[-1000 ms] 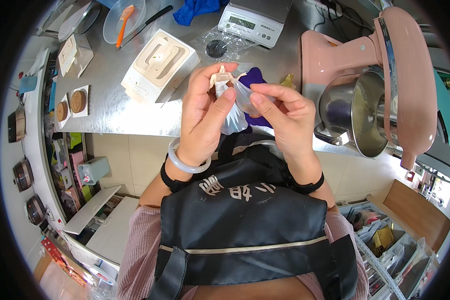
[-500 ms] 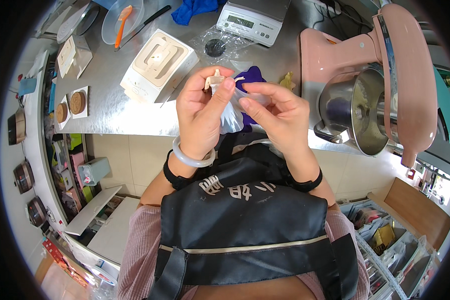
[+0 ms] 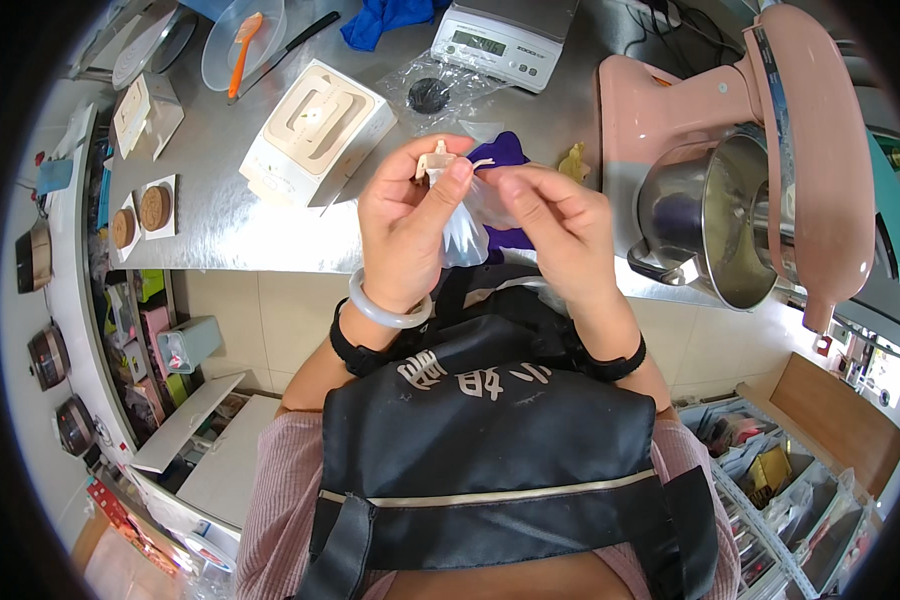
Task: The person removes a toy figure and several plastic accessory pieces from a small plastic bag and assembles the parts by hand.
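My left hand (image 3: 405, 225) is closed, thumb against fingers, round a small cream-coloured piece (image 3: 432, 163) with thin projecting bits. Its exact kind I cannot make out. The same hand grips a clear plastic bag (image 3: 460, 238), which hangs below the thumb in folds. My right hand (image 3: 572, 225) pinches the bag's other side between thumb and fingers. Behind the bag lies a flat purple piece with a wavy outline (image 3: 508, 150), partly hidden by my hands. A small yellow-green figure (image 3: 573, 162) lies just beyond my right hand.
A pink stand mixer (image 3: 670, 105) with a steel bowl (image 3: 730, 220) stands at the right. Ahead are a white box (image 3: 320, 135), crumpled clear film (image 3: 460, 85) and a scale (image 3: 510, 45). Round brown biscuits (image 3: 155, 205) on white squares lie left. The metal table's front edge is below my hands.
The fingers of my right hand have curled in more and shifted slightly along the bag. My left hand keeps its grip, moved only slightly.
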Action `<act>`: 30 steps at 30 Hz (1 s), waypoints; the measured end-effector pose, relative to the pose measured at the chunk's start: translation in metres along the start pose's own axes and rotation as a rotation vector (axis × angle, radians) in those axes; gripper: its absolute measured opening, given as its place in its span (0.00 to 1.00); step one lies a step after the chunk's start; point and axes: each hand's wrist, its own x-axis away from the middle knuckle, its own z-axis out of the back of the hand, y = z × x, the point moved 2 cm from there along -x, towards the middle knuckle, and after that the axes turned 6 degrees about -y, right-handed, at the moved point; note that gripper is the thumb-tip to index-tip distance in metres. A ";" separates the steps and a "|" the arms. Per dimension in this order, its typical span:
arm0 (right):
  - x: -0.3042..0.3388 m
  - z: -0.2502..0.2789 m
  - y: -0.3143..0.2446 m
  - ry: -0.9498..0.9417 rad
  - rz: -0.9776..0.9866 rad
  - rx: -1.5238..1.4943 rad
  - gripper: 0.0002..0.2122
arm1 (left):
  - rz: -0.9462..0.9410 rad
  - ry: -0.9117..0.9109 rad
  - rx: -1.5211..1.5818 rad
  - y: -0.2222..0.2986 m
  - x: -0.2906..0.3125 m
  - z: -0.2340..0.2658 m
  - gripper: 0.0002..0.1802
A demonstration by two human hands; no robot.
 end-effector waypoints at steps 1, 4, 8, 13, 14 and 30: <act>0.000 -0.001 -0.002 0.006 -0.018 -0.061 0.07 | -0.003 0.001 0.022 -0.001 0.000 0.001 0.13; 0.002 0.000 -0.005 -0.019 -0.045 -0.087 0.09 | 0.019 -0.023 0.100 0.000 -0.002 0.006 0.14; 0.004 0.000 -0.004 -0.042 -0.077 -0.135 0.08 | 0.027 -0.046 0.149 0.000 -0.004 0.016 0.15; 0.005 -0.001 -0.006 -0.109 -0.003 0.040 0.08 | 0.041 -0.158 0.235 -0.001 -0.006 0.023 0.15; 0.005 -0.001 -0.005 -0.110 -0.003 0.040 0.08 | 0.037 -0.167 0.182 -0.002 -0.005 0.024 0.15; 0.005 -0.004 -0.009 -0.098 -0.111 -0.124 0.09 | -0.008 -0.200 0.014 0.002 -0.003 0.002 0.34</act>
